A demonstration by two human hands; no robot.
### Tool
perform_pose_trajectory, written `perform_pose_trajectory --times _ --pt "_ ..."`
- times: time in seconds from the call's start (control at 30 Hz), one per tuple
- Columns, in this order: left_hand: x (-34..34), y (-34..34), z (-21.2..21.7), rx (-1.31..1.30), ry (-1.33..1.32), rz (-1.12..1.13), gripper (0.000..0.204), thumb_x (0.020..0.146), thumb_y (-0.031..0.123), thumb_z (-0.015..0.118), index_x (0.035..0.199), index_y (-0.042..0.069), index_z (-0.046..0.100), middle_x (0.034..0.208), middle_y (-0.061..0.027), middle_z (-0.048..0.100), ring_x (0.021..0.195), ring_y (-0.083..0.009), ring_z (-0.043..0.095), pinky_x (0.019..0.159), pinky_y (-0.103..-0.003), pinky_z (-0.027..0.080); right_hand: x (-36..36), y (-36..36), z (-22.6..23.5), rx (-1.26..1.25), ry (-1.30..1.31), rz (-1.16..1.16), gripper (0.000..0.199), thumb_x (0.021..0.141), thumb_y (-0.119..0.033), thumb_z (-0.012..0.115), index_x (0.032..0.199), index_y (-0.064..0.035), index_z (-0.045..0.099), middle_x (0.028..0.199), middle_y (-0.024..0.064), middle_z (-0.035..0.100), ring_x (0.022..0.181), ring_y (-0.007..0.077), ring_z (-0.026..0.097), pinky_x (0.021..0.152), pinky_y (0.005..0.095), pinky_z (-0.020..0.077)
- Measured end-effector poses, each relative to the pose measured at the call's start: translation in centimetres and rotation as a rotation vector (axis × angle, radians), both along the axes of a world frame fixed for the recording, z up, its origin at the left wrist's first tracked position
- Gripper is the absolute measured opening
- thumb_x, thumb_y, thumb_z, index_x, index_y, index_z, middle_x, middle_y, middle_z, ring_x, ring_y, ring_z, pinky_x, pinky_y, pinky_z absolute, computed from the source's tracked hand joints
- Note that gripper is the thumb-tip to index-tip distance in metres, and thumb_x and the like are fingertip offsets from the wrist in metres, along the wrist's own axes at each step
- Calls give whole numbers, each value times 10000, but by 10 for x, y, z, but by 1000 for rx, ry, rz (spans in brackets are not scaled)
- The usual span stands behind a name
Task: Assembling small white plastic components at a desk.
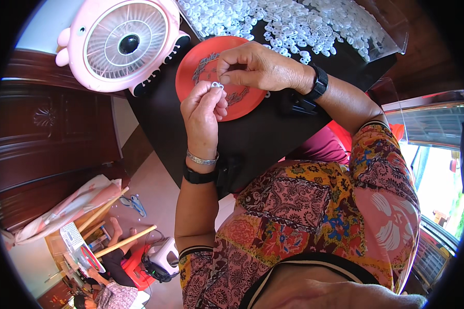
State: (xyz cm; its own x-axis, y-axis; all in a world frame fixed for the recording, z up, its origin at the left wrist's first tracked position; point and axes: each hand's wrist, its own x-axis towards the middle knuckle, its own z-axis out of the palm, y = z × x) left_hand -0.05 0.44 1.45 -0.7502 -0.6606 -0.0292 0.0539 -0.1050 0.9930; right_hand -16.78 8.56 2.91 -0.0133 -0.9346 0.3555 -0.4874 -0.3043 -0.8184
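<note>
My left hand (pixel 202 110) is closed, with a small white plastic piece (pixel 217 85) pinched between thumb and forefinger. The piece has dark holes in it. Just above, my right hand (pixel 252 67) is closed too, thumb and forefinger tips together close to the piece. Whatever lies between those tips is too small to make out. Both hands are over a round red plate (pixel 188 82). Small grey metal parts (pixel 237 97) lie on the plate in a rough ring, partly covered by my hands.
A heap of small white plastic pieces (pixel 288 26) fills a clear-sided tray on the black table (pixel 252 139). A pink fan (pixel 126 44) stands left of the plate. Down on the left, another person (pixel 113 293) sits by a wooden frame (pixel 98 242) and a red stool (pixel 137 273).
</note>
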Motion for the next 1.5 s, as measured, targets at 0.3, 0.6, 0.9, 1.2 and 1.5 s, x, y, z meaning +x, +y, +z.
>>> perform_pose_trajectory --times 0.3,0.6,0.9,1.2,1.5 --pt "0 6 3 -84 -22 18 148 871 112 546 767 9 569 657 -10 542 552 -47 467 477 -187 364 0 1 1 16 98 1 102 860 -83 590 813 0 553 716 77 560 662 166 543 622 301 437" --pt "-1 11 -5 -142 29 62 182 878 152 532 781 4 573 620 -2 509 509 -57 434 456 -189 319 6 1 2 -39 174 6 100 857 -81 572 790 -13 544 682 95 556 620 221 548 587 321 437" --pt "-1 4 -1 -96 -39 26 189 879 162 528 774 14 580 607 -9 522 490 -60 452 436 -190 327 2 0 -2 12 98 0 128 874 -114 586 810 -5 571 701 78 574 648 170 552 614 298 447" --pt "4 -21 -7 62 174 196 155 843 145 513 769 29 584 599 -31 555 453 -93 483 415 -193 333 -3 -2 -12 -22 318 45 124 818 -118 635 882 -12 620 825 109 611 775 267 609 682 349 480" --pt "7 -21 -3 31 174 129 163 868 166 484 792 40 554 645 -31 536 518 -105 486 462 -219 331 -26 -5 -13 -134 678 -235 127 776 -133 630 881 -62 634 869 93 612 833 293 610 705 385 499"
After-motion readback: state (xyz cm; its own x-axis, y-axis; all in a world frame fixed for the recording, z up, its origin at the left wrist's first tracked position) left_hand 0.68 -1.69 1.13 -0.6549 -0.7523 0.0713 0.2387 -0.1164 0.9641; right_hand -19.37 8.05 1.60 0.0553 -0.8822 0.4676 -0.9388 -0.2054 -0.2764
